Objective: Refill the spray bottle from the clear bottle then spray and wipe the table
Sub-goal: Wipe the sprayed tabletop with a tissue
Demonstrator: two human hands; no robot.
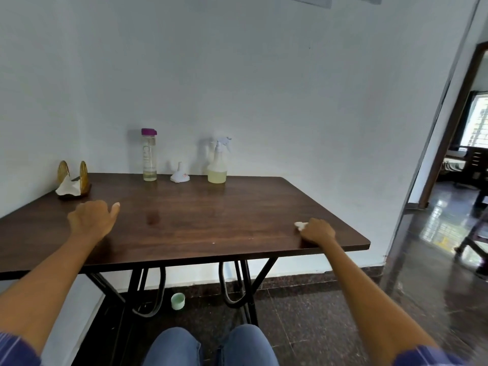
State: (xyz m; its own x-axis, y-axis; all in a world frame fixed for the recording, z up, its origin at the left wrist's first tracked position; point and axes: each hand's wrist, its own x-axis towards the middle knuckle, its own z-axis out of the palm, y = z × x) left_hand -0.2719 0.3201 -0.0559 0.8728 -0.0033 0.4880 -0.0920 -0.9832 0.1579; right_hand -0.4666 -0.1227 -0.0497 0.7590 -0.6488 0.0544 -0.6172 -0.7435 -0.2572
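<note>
A clear bottle (149,155) with a purple cap stands at the back of the dark wooden table (200,220), holding a little yellowish liquid. To its right lies a white funnel (180,174), upside down. Further right stands the spray bottle (218,162), its trigger head on and pale yellow liquid in its lower part. My right hand (317,229) presses a crumpled white tissue (300,224) onto the table near the front right corner. My left hand (92,216) rests on the table's left side with fingers curled and thumb out, holding nothing.
A wooden napkin holder (75,178) with white tissue in it sits at the back left corner. A small green cup (177,300) lies on the dark floor under the table. The white wall runs right behind the table. A doorway (459,143) opens to the right.
</note>
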